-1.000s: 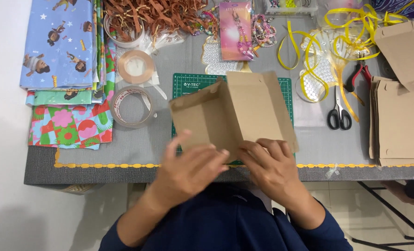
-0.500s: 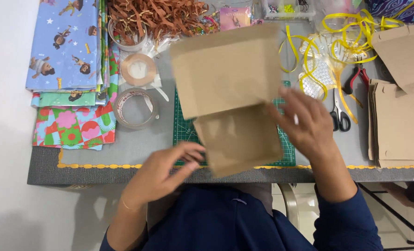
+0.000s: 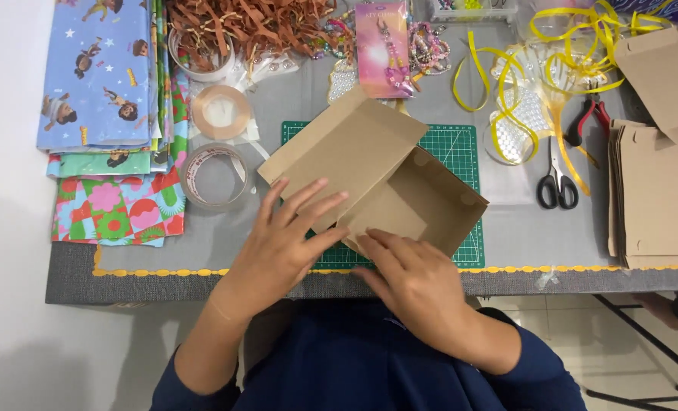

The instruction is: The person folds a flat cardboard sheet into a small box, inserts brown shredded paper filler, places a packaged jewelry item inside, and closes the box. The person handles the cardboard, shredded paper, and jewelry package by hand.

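On the green cutting mat [image 3: 453, 144] at the table's near edge sits a brown cardboard box [image 3: 384, 183], half-folded, its flap open toward the far left. Its long axis runs diagonally, far-left to near-right. The left hand [image 3: 282, 243] lies flat with fingers spread on the flap; the right hand [image 3: 415, 278] presses its fingers along the near wall. It looks light and stiff yet creasable, best gripped at the folded edges.

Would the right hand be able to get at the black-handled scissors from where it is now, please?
Probably yes: the scissors lie in the open on the grey table, right of the cardboard box, with nothing between them and the right hand, which rests on the box.
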